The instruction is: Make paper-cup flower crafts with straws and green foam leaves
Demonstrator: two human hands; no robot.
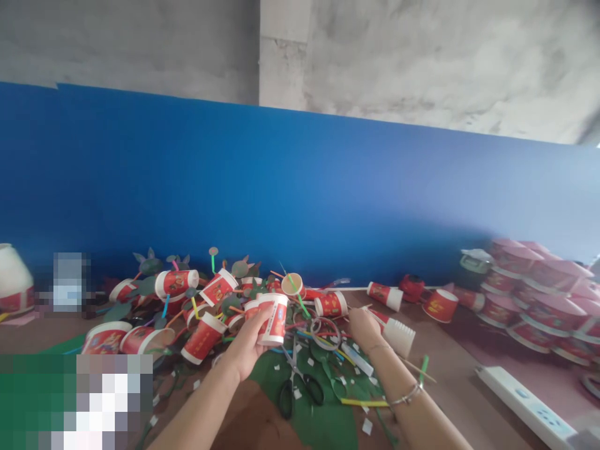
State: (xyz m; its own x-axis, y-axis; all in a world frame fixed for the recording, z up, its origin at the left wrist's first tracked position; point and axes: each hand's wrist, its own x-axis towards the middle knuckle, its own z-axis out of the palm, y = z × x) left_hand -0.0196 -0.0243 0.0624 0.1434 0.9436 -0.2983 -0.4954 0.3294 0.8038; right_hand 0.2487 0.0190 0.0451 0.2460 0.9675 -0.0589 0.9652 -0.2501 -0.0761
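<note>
My left hand (250,340) is wrapped round a red-and-white paper cup (274,320), raised a little over the table. To the right, my right hand (365,328) is closed low among the craft pieces. Its fingertips face away, so whatever they grip is hidden. A thin stick (424,374) shows beyond that wrist, close to a stack of nested paper cups (397,336). Between my hands lie black-handled scissors (294,378), blades pointing away, and a roll of clear tape (325,334). A yellow straw (363,402) rests near my right forearm.
Many red paper cups (204,337) with straws and paper shapes crowd the left. Pink-topped cups (541,312) are piled at the right, with a white power strip (525,400) in front. Green paper (323,431) and scraps cover the middle. A blue panel (300,187) stands behind.
</note>
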